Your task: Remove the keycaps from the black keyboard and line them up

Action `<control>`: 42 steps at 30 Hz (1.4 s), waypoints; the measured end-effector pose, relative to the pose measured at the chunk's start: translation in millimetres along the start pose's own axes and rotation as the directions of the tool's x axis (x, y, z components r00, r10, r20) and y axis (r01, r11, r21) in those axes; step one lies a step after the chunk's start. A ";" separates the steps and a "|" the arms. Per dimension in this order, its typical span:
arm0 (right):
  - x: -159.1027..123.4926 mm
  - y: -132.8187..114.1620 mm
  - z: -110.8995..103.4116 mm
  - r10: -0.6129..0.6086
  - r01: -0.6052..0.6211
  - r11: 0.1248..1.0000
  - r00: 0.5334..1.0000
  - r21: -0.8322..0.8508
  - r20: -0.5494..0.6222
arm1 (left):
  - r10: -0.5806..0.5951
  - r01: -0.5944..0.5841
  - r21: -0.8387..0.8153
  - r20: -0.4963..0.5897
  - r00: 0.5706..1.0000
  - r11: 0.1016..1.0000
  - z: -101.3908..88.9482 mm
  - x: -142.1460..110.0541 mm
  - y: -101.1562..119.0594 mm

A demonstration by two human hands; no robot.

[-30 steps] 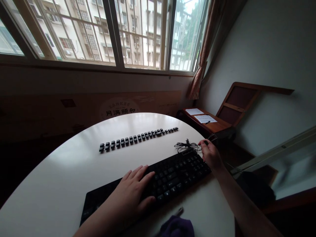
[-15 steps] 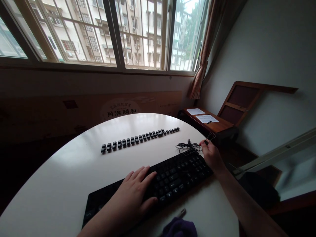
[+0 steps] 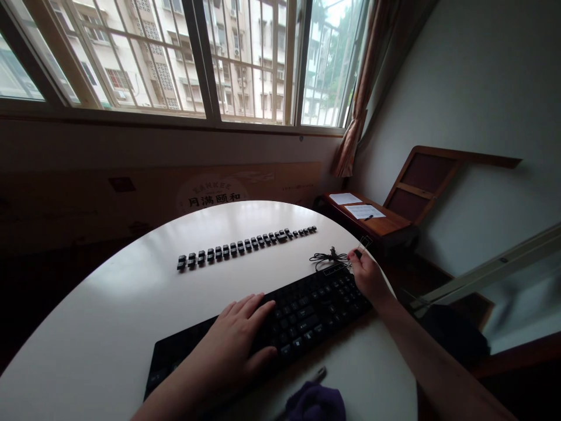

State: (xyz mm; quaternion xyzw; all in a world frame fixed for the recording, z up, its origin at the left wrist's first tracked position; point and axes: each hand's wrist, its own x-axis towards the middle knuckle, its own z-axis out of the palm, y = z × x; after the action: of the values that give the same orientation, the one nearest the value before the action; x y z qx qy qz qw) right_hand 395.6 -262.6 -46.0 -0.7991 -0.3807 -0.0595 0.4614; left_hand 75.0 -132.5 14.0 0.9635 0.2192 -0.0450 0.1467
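A black keyboard [image 3: 304,311] lies slantwise on the white round table. My left hand [image 3: 242,330] is laid over its left half, fingers stretched out and thumb apart; the part beneath is hidden. Beyond the keyboard's far right end, my right hand [image 3: 369,275] pinches the dark handle of a wire keycap puller [image 3: 364,241], its thin loops pointing up and away. A coiled black cable [image 3: 332,256] sits just left of that hand. Black keycaps [image 3: 234,248] stand in a long double row farther back on the table.
A purple cloth [image 3: 316,402] lies at the table's near edge, with a small grey-tipped tool [image 3: 320,375] beside it. The table's rim [image 3: 280,203] curves round at the back. Past it, a wooden bench [image 3: 391,220] holds papers [image 3: 365,211] and a pen.
My right hand has shifted slightly left with the keycap puller, whose loops have swung a little left. My left hand stays on the keyboard. The whole view has moved slightly.
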 end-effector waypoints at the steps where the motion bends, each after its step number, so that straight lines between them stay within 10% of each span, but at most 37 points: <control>1: -0.2 0.3 0.6 -0.006 0.006 1.000 1.000 -0.004 0.006 | 0.000 0.000 0.005 0.003 1.000 1.000 -0.3 -0.1 0.1; 42: -19.8 1.1 -4.1 -0.010 0.017 0.998 0.994 0.068 -0.112 | -0.005 0.005 -0.023 -0.011 1.000 1.000 1.2 -0.3 -0.7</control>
State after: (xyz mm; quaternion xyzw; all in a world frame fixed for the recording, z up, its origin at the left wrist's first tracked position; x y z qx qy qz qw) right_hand 383.4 -277.2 -53.2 -0.7756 -0.3616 -0.0939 0.5088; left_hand 74.4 -132.4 12.7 0.9615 0.2228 -0.0376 0.1562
